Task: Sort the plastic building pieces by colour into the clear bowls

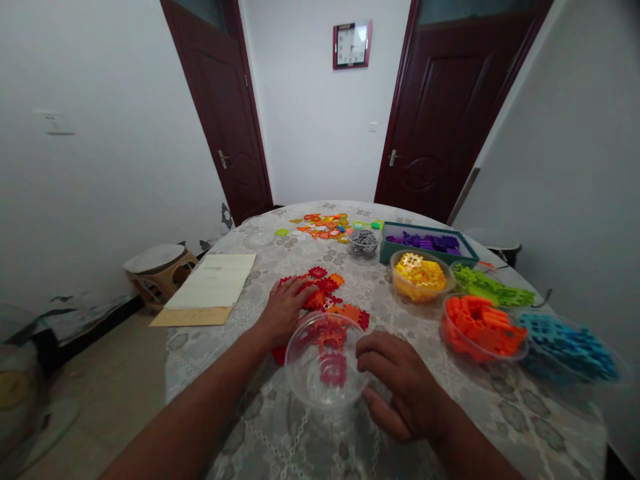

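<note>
A round clear plastic bowl (310, 393) is at the front middle of the table, with red and orange pieces visible in or through it. My right hand (400, 383) grips its right rim between thumb and fingers. Just behind the bowl, my left hand (286, 308) lies with spread fingers on the left side of a pile of red and orange interlocking pieces (353, 312). Whether any piece is under its palm is hidden.
To the right stand bowls of yellow (419, 277), orange (480, 327) and blue pieces (570, 347), green pieces (493, 287), and a box (387, 251) of purple ones. Grey pieces (363, 241) and scattered pieces (325, 228) lie farther back. Papers (213, 280) are at left.
</note>
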A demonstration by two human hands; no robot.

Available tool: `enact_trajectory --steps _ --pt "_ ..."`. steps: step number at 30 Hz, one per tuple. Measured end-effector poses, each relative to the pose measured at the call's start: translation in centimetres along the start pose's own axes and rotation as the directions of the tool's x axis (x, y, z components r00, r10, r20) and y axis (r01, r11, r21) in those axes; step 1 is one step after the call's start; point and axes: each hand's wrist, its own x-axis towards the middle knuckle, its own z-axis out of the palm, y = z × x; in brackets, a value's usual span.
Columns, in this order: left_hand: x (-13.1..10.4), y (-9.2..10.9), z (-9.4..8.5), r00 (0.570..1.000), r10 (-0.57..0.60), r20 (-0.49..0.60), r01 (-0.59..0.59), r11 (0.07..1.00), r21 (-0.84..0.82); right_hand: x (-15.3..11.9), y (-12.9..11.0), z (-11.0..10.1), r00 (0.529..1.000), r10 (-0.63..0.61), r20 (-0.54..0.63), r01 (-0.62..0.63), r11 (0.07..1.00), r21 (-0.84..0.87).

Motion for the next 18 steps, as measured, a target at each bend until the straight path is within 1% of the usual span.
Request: enact_trajectory --steps 3,5,8,13,16,18 --pt "-1.2 0.5 1.2 0.996 0.016 0.085 -0.017 1.000 0.012 0.0 0.1 0.2 1.000 0.014 0.005 -0.015 0.999 0.034" --pt "-0.9 0.3 1.7 0.994 -0.008 0.111 0.006 1.000 0.017 0.1 0.1 0.4 1.000 0.016 0.023 -0.017 0.999 0.050" --pt "0.8 -0.4 1.7 0.992 -0.018 0.126 0.019 1.000 -0.001 0.0 0.0 0.9 0.999 0.016 0.049 -0.020 0.998 0.066" --pt "4.9 -1.4 1.2 0.993 -0.053 0.107 0.058 0.997 -0.050 -0.2 0.1 1.5 0.998 0.017 0.065 -0.021 0.998 0.061" --pt "6.3 -1.4 1.7 0.991 -0.075 0.109 0.083 0.994 -0.075 -0.3 0.7 1.6 0.999 0.053 -0.004 -0.053 0.998 0.032" --pt "6.4 -1.1 2.2 0.989 -0.079 0.124 0.090 0.992 -0.089 -0.4 1.4 1.6 0.989 0.110 -0.098 -0.113 0.993 -0.025"
